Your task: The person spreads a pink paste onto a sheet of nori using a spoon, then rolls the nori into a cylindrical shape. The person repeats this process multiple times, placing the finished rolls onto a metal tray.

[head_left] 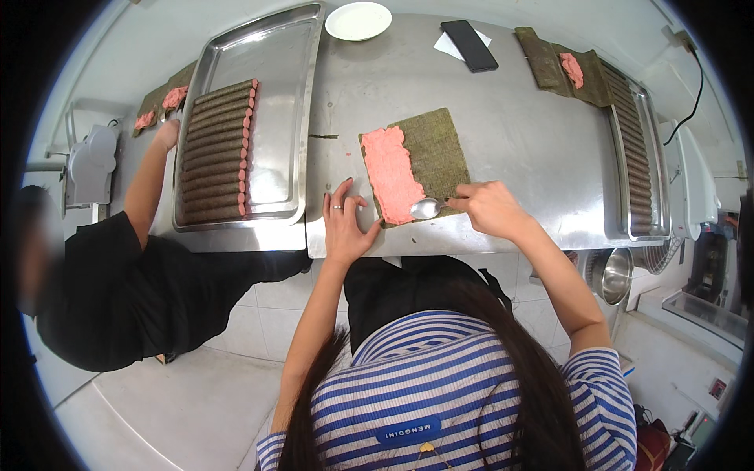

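Observation:
A dark green seaweed sheet (438,153) lies on the steel table in front of me. Pink paste (390,173) is spread over roughly its left half. My right hand (488,209) grips a metal spoon (426,208), whose bowl rests at the lower right edge of the paste. Fingers apart, my left hand (347,224) lies on the table by the sheet's lower left corner, the thumb near or touching the edge. A ring sits on one of its fingers.
A steel tray (302,149) at left holds several seaweed rolls (216,153). Another tray of rolls (635,157) stands at right, beside seaweed with paste (572,71). Behind are a white bowl (358,21) and a black phone (470,45). A co-worker's hand (167,133) works at far left.

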`<state>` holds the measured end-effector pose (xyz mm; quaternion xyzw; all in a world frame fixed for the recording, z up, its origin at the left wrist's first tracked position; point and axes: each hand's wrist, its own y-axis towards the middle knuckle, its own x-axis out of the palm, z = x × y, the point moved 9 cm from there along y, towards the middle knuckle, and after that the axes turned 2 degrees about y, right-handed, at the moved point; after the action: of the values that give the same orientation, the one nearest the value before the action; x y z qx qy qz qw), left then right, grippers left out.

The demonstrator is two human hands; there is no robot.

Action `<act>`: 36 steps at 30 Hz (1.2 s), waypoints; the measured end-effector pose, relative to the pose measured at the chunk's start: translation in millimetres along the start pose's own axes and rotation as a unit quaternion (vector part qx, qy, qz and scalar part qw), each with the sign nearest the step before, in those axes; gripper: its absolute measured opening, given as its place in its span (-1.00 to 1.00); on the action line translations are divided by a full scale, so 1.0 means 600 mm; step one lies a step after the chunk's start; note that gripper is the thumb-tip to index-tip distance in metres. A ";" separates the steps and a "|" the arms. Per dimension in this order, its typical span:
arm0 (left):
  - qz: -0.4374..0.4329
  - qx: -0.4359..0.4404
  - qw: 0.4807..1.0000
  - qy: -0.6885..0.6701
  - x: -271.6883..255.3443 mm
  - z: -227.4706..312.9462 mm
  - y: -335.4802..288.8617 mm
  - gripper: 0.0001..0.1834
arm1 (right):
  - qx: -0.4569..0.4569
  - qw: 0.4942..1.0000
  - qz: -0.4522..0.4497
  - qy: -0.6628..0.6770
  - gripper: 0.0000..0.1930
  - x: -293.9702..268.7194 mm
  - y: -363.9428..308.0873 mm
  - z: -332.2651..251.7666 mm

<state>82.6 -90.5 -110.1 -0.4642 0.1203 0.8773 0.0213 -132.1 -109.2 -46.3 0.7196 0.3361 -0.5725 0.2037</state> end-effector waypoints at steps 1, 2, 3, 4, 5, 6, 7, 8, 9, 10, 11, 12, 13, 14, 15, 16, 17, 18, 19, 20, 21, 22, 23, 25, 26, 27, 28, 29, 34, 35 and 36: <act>0.000 0.000 1.000 0.000 0.000 0.000 0.000 -0.49 | 0.004 1.000 0.009 0.001 -0.65 -0.004 -0.002 0.003; -0.001 0.000 1.000 0.000 0.000 0.000 0.000 -0.48 | 0.013 1.000 0.013 0.003 -0.64 -0.007 -0.004 0.011; -0.001 -0.001 1.000 -0.001 0.001 -0.001 0.000 -0.48 | 0.022 1.000 0.016 0.005 -0.64 -0.011 -0.005 0.021; -0.002 -0.002 1.000 0.001 0.002 -0.002 0.000 -0.48 | 0.030 0.999 0.020 0.007 -0.64 -0.017 -0.005 0.030; -0.002 -0.004 1.000 0.002 0.003 -0.004 -0.001 -0.48 | 0.044 0.998 0.028 0.030 -0.64 -0.027 -0.006 0.041; -0.002 -0.006 1.000 0.004 0.003 -0.005 -0.001 -0.48 | 0.058 0.996 0.035 0.052 -0.64 -0.039 -0.006 0.051; -0.003 -0.004 1.000 0.003 0.003 -0.004 0.000 -0.48 | 0.074 0.994 0.042 0.075 -0.65 -0.048 -0.009 0.059; -0.003 -0.003 1.000 0.001 0.003 -0.003 0.000 -0.48 | 0.071 0.993 0.044 0.079 -0.65 -0.051 -0.007 0.056; -0.003 -0.001 1.000 0.000 0.002 -0.002 0.001 -0.48 | 0.067 0.993 0.045 0.083 -0.65 -0.054 -0.003 0.052; -0.002 -0.001 1.000 0.002 0.003 -0.001 0.000 -0.48 | 0.064 0.993 0.047 0.088 -0.65 -0.055 0.002 0.047; 0.000 0.000 1.000 0.003 0.002 -0.001 0.000 -0.48 | 0.052 0.994 0.048 0.084 -0.65 -0.047 0.007 0.041; 0.001 0.000 1.000 0.005 0.002 -0.001 -0.001 -0.48 | 0.039 0.995 0.050 0.081 -0.65 -0.031 0.013 0.037; 0.000 0.002 1.000 0.003 0.002 0.000 0.000 -0.49 | 0.026 0.995 0.051 0.078 -0.65 -0.018 0.020 0.033; -0.001 0.003 1.000 0.001 0.003 0.001 0.001 -0.49 | 0.026 0.995 0.059 0.079 -0.65 -0.012 0.027 0.036; -0.002 0.004 1.000 -0.001 0.002 0.001 0.002 -0.49 | 0.025 0.994 0.067 0.080 -0.65 -0.009 0.034 0.040; -0.002 0.004 1.000 0.000 0.002 0.001 0.002 -0.49 | 0.024 0.994 0.075 0.080 -0.64 -0.006 0.042 0.045; -0.003 0.004 1.000 0.000 0.002 0.000 0.001 -0.49 | 0.021 0.993 0.083 0.076 -0.64 -0.005 0.051 0.048; -0.003 0.003 1.000 0.001 0.002 0.000 0.000 -0.49 | 0.018 0.993 0.092 0.071 -0.64 -0.005 0.063 0.052; -0.002 0.001 1.000 0.000 0.001 -0.001 0.001 -0.49 | 0.015 0.993 0.101 0.066 -0.63 -0.007 0.076 0.056; -0.001 -0.001 1.000 0.000 0.001 -0.002 0.000 -0.48 | 0.013 0.993 0.108 0.056 -0.63 -0.007 0.088 0.062; 0.000 -0.004 1.000 0.000 0.002 -0.003 -0.001 -0.47 | 0.011 0.992 0.114 0.046 -0.63 -0.008 0.100 0.067; 0.000 -0.004 1.000 0.000 0.002 -0.004 -0.001 -0.47 | 0.010 0.992 0.121 0.037 -0.63 -0.012 0.111 0.070; 0.000 -0.003 1.000 0.001 0.004 -0.004 -0.001 -0.47 | 0.008 0.992 0.125 0.036 -0.63 -0.016 0.123 0.073; -0.002 -0.003 1.000 0.001 0.005 -0.005 0.000 -0.47 | 0.004 0.991 0.132 0.036 -0.62 -0.024 0.146 0.078; -0.003 -0.002 1.000 0.000 0.005 -0.005 0.000 -0.47 | 0.009 0.991 0.130 0.033 -0.62 -0.024 0.156 0.083; -0.005 -0.002 1.000 0.000 0.005 -0.004 0.000 -0.47 | 0.014 0.991 0.128 0.030 -0.62 -0.024 0.167 0.088; -0.002 -0.002 1.000 -0.001 0.004 -0.004 0.000 -0.47 | 0.019 0.992 0.126 0.028 -0.61 -0.023 0.176 0.093; 0.000 -0.002 1.000 -0.002 0.004 -0.004 -0.001 -0.47 | 0.024 0.992 0.122 0.033 -0.61 -0.023 0.184 0.097; 0.004 -0.001 1.000 -0.004 0.003 -0.004 -0.001 -0.47 | 0.029 0.988 0.149 0.033 -0.64 -0.022 0.205 0.114; 0.004 -0.002 1.000 -0.005 0.003 -0.004 -0.001 -0.47 | 0.041 0.988 0.144 0.037 -0.65 -0.020 0.206 0.120; 0.003 -0.002 1.000 -0.006 0.003 -0.005 0.000 -0.47 | 0.053 0.988 0.140 0.040 -0.65 -0.018 0.206 0.126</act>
<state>83.8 -91.2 -113.4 -0.4589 0.1197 0.8802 0.0179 -97.0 -248.5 -67.2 0.7917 0.2088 -0.5260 0.2299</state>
